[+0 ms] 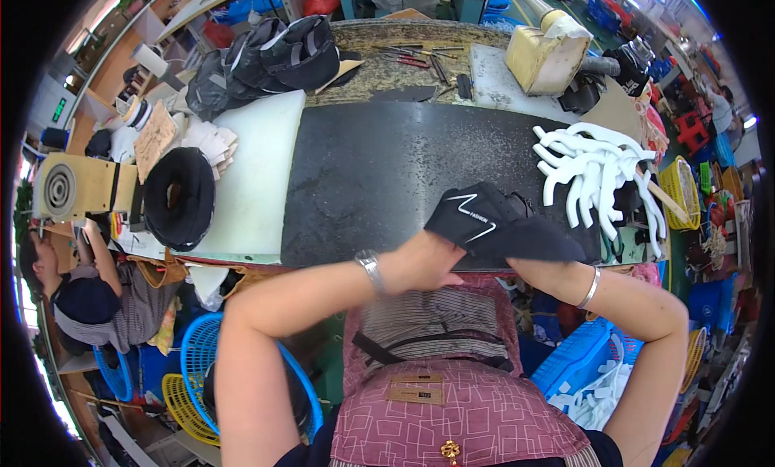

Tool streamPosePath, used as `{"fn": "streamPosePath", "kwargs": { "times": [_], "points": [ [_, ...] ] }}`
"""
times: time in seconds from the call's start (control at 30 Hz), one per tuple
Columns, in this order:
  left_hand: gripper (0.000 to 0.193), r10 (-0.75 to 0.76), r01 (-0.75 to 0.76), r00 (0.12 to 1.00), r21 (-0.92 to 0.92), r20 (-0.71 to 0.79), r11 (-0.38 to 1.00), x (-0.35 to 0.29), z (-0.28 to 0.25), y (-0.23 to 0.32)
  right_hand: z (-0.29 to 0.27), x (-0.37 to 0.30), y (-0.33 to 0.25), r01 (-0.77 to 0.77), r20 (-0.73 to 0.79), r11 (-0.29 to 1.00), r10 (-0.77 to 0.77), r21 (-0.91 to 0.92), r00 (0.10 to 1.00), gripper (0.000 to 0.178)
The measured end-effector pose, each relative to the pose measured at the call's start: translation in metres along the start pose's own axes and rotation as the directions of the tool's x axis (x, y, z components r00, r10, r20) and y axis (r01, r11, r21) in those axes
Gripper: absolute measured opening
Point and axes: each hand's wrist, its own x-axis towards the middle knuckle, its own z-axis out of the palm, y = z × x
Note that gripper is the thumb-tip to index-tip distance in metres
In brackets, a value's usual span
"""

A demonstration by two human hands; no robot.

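Over the near edge of the table I hold a black cap [476, 217] with white angular line trim on its side panel. My left hand [428, 261] grips the lower left edge of its crown, with the thumb pointing right. The brim [537, 239] extends to the right, and my right hand [541, 275] is on it from below, its fingers mostly hidden under the fabric. Beneath the cap lies a dark work mat [363, 176]. A heap of white curved foam strips [597, 172] sits to the right of the cap.
A stack of black caps [278, 59] stands at the far left, near a round black cushion [179, 199]. Pens and tools [420, 55] lie at the back. A wrapped block [549, 59] stands far right. Blue baskets [202, 346] flank me; another person [105, 297] sits left.
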Motion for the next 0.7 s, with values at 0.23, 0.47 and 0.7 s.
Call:
{"fn": "streamPosePath", "kwargs": {
  "times": [0.23,0.47,0.7],
  "points": [
    [0.036,-0.233,0.219,0.969,-0.154,-0.083,0.964,0.066,-0.004,0.023,0.046,0.000,0.017,-0.459,-0.098,0.877,0.474,0.143,0.875,0.016],
    [0.022,-0.311,0.292,0.950,-0.397,0.017,0.870,0.049,0.022,0.019,0.032,-0.041,0.033,-0.089,-0.115,0.972,0.116,0.217,0.987,0.045],
    [0.019,-0.005,-0.041,0.981,-0.231,-0.196,0.972,0.036,0.034,0.013,0.049,-0.065,0.040,-0.009,0.043,0.994,0.004,0.112,0.999,0.044]
  ]
}}
